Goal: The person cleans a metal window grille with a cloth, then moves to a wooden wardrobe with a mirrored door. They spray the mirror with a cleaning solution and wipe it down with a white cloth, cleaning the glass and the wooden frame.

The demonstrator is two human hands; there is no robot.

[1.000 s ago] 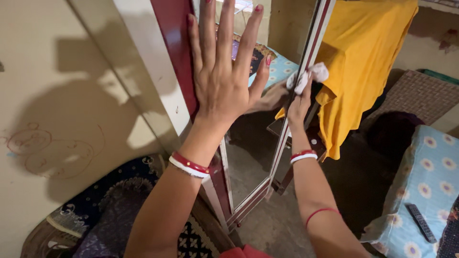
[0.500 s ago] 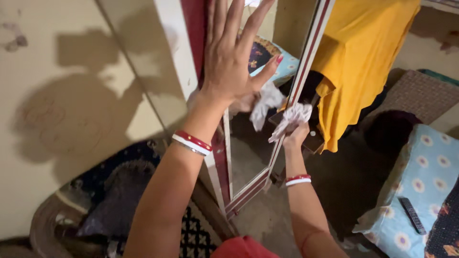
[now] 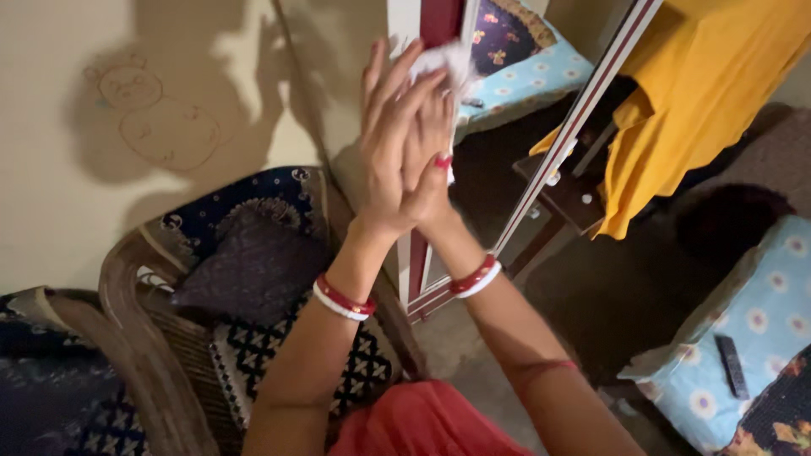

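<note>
A tall mirror in a red and white frame leans against the wall. My left hand lies flat with spread fingers against the frame's left side. Just behind it, my right hand presses a white cloth onto the glass near the frame; the left hand partly covers it. Both wrists wear red and white bangles.
A wooden chair with dark patterned cushions stands at the lower left against a beige wall with a pencil drawing. A yellow garment hangs at the upper right. A bed with a flowered blue sheet and a remote control lies at the right.
My right hand has carried the white cloth left and up across the mirror, ending behind my left hand. The view has tilted down, showing more of the chair.
</note>
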